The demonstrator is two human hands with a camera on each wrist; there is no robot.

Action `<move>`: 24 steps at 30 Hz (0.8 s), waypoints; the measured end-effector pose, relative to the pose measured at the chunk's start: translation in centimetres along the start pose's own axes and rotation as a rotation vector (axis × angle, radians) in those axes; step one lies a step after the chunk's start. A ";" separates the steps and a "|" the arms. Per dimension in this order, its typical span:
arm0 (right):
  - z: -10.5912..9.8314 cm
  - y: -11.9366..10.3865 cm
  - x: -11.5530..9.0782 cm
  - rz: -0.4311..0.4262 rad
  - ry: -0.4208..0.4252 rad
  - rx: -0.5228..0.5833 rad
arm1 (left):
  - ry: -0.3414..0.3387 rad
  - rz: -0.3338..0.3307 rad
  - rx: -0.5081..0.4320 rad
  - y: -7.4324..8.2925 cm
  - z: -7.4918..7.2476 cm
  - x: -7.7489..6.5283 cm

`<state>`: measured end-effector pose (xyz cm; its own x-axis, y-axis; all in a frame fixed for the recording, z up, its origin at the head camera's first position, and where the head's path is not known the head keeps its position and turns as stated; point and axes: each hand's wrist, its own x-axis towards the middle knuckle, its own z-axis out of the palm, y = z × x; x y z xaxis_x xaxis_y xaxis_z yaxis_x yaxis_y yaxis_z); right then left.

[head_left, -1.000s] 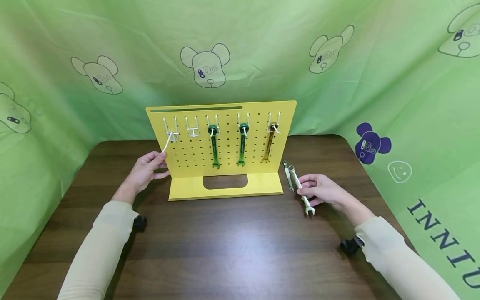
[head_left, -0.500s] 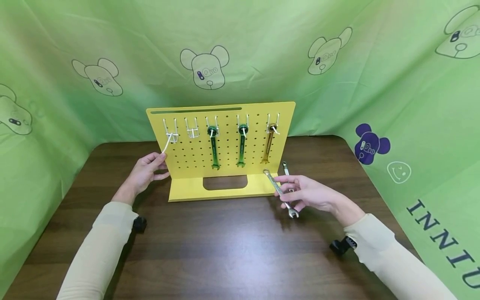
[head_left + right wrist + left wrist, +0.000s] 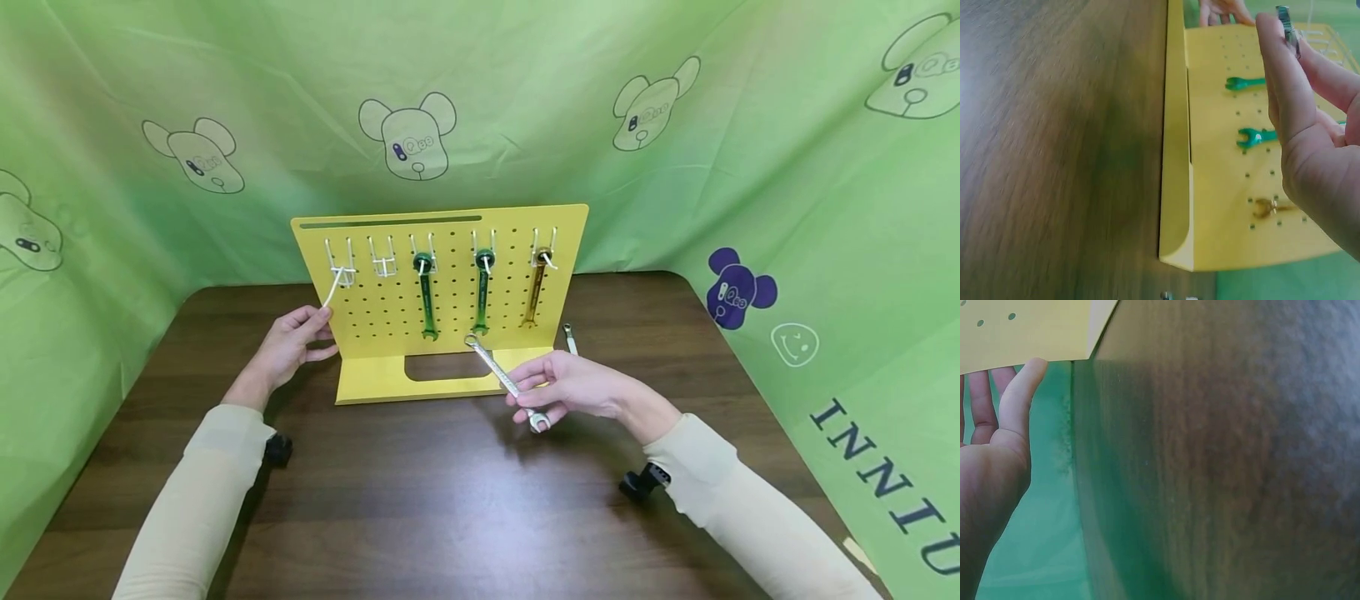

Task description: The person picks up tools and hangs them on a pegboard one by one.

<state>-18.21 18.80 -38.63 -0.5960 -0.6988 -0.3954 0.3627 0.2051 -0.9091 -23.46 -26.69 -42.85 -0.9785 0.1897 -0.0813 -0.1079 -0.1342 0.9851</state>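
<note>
My right hand [image 3: 573,386] pinches a silver combination wrench [image 3: 491,364] between thumb and fingers. It is held aslant in front of the yellow pegboard [image 3: 367,325], ring end up and to the left, open end down. At the board's left edge, my left hand [image 3: 296,337] grips with the thumb in front and fingers behind, as the left wrist view shows. Two green wrenches [image 3: 482,300] and a gold wrench [image 3: 536,292] hang from white hooks. Two more white hooks [image 3: 385,265] at the left carry nothing. In the right wrist view the silver wrench [image 3: 1288,31] shows only end-on.
A smaller silver wrench [image 3: 570,339] lies on the brown table [image 3: 375,500] right of the board, partly hidden by my right hand. A green printed curtain [image 3: 517,108] surrounds the table at the back and sides.
My right hand has lifted the silver wrench from beside the board and carried it left, to the front of the board's right half. My left hand stays at the left edge.
</note>
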 end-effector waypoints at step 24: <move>4.4 -3.8 3.9 -0.060 -0.096 -0.018 | -0.004 -0.019 -0.009 0.1 0.2 0.0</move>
<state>-18.80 12.28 -36.17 -0.5448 -0.7723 -0.3268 0.3147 0.1729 -0.9333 -23.42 -26.51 -42.73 -0.9756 0.1958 -0.0996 -0.1282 -0.1394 0.9819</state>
